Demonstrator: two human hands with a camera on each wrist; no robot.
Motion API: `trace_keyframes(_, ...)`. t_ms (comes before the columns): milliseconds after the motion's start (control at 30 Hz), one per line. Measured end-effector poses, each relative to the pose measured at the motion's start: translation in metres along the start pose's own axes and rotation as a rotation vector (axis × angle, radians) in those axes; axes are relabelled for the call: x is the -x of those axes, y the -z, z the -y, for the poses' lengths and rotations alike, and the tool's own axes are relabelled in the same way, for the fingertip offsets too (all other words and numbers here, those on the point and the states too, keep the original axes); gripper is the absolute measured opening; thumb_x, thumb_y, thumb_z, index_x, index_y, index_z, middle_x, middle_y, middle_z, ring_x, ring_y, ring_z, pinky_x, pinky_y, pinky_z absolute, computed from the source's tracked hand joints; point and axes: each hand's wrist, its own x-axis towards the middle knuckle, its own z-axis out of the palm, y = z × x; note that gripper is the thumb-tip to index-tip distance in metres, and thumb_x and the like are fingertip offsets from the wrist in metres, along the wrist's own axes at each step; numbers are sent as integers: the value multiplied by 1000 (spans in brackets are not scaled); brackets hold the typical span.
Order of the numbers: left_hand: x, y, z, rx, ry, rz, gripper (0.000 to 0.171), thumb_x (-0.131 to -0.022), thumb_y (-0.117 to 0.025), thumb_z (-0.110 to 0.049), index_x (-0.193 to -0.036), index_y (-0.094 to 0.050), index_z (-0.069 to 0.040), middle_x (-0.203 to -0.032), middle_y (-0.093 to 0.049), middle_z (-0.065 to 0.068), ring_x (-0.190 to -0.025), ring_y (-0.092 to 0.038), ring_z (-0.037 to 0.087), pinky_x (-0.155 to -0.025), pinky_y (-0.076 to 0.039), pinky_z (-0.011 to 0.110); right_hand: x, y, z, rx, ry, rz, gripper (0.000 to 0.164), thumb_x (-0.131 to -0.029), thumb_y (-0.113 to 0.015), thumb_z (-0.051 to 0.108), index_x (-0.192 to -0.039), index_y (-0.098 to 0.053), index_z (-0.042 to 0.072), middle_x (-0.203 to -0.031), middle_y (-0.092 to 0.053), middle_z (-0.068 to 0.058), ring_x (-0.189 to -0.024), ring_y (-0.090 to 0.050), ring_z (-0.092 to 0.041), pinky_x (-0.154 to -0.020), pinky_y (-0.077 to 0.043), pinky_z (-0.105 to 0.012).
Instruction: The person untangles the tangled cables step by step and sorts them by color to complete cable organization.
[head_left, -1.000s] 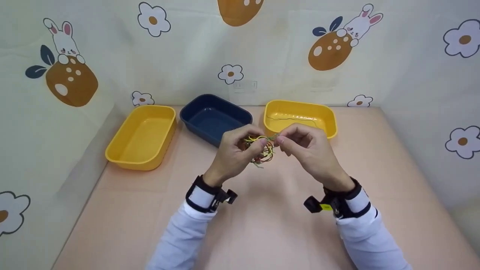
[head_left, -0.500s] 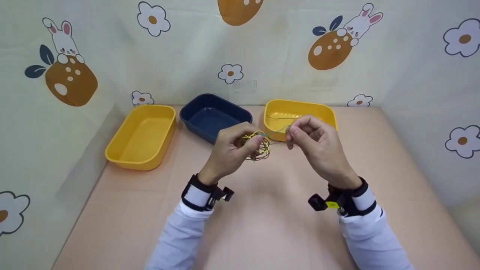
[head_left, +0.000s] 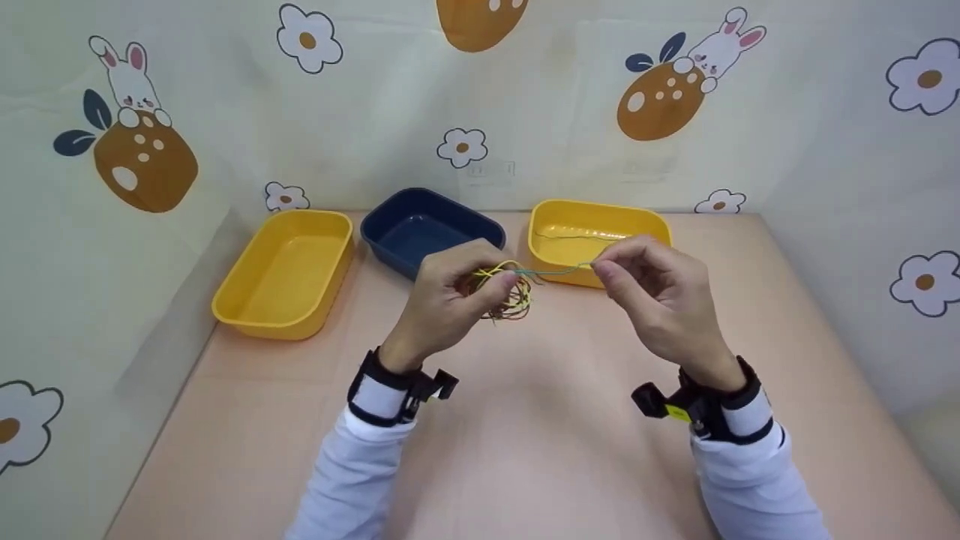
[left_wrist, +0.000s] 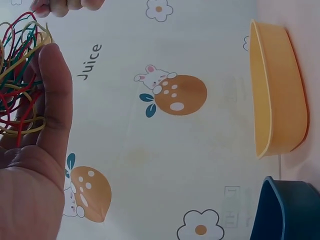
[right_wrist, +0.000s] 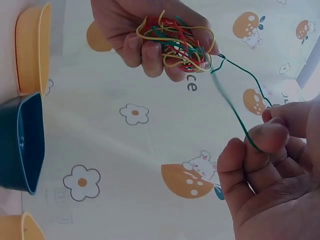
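A tangle of thin red, yellow and green strings (head_left: pixel 517 304) sits in my left hand (head_left: pixel 442 304), held by the thumb and curled fingers. From it a green string (head_left: pixel 555 272) runs across to my right hand (head_left: pixel 664 300), which pinches it at the fingertips. In the right wrist view, two lengths of green string (right_wrist: pixel 234 105) spread from the tangle (right_wrist: pixel 175 42) toward my right hand (right_wrist: pixel 280 170). The left wrist view shows the tangle (left_wrist: pixel 17 85) against my left palm (left_wrist: pixel 30 195). Both hands are raised above the table.
Behind the hands stand a yellow bin (head_left: pixel 277 277) at left, a dark blue bin (head_left: pixel 420 240) in the middle and another yellow bin (head_left: pixel 559 274) at right. A thin dark strand (head_left: pixel 574 238) lies in the right one. A patterned cloth wall (head_left: pixel 390 97) encloses the table.
My right hand has moved right and my left hand slightly left. The gap between them has widened, and the green string now stretches longer out of the tangle.
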Motion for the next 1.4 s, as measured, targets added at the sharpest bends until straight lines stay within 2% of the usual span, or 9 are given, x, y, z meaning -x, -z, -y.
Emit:
trace_keyframes(67,0,4,-2,-27,1,0,11,-101,-68,-13,-101,-76,-7,-91,-72,1,-77,-63,15,-64,-55,24,0,3,-1,96,27,11,11,-94,-73,-8,-99,-75,1,-79,-69,-1,-63,-56,-9,-55,-45,-18)
trace_keyframes(200,1,9,-3,-57,12,22,11,-101,-68,-14,-102,-76,-7,-92,-73,1,-77,-64,15,-65,-55,24,-3,10,-4,216,93,81,15,-92,-74,-10,-99,-77,3,-83,-74,-2,-69,-61,-8,-64,-48,-16)
trace_keyframes(333,1,11,-4,-57,-4,40,9,-99,-70,-13,-102,-76,-6,-92,-73,2,-76,-63,15,-62,-55,23,-3,17,-6,331,150,105,11,-94,-74,-7,-99,-76,2,-88,-75,-3,-75,-61,-10,-73,-50,-14)
trace_keyframes(467,1,13,-5,-53,-25,33,8,-97,-72,-12,-101,-76,-7,-93,-74,2,-76,-64,14,-61,-56,24,-4,21,-8,379,172,62,11,-93,-73,-10,-95,-74,0,-86,-73,-6,-76,-61,-13,-77,-50,-14)
trace_keyframes(733,2,21,-7,-48,-27,47,7,-95,-73,-11,-96,-76,-5,-89,-73,2,-75,-62,14,-61,-53,22,-7,31,-14,363,188,-108,13,-89,-73,-17,-91,-73,-4,-80,-70,-12,-75,-61,-13,-78,-51,-16)
trace_keyframes(867,2,26,-9,-54,-17,51,10,-97,-72,-13,-97,-75,-3,-90,-73,3,-76,-63,14,-63,-54,22,-7,38,-14,384,168,-153,11,-89,-72,-17,-91,-73,-5,-81,-71,-14,-75,-60,-10,-78,-49,-15)
trace_keyframes(1067,4,36,-9,-70,-16,2,6,-96,-71,-8,-98,-74,-3,-91,-74,5,-77,-64,15,-63,-56,22,-12,47,-13,419,130,-229,9,-90,-72,-16,-86,-71,-8,-75,-70,-14,-72,-60,-6,-76,-51,-14)
trace_keyframes(1233,3,39,-6,-60,-22,-43,6,-96,-70,-8,-97,-73,-3,-90,-73,6,-75,-64,15,-60,-55,22,-11,53,-17,371,1,-267,3,-95,-69,-13,-95,-72,-11,-83,-71,-16,-77,-63,-8,-80,-55,-15)
trace_keyframes(1400,5,41,-4,-39,4,-104,11,-96,-67,-12,-97,-73,-2,-90,-73,7,-76,-68,17,-62,-62,27,-10,58,-30,377,-139,-330,8,-99,-70,-4,-103,-74,-9,-95,-71,-12,-81,-57,-11,-74,-50,-15)
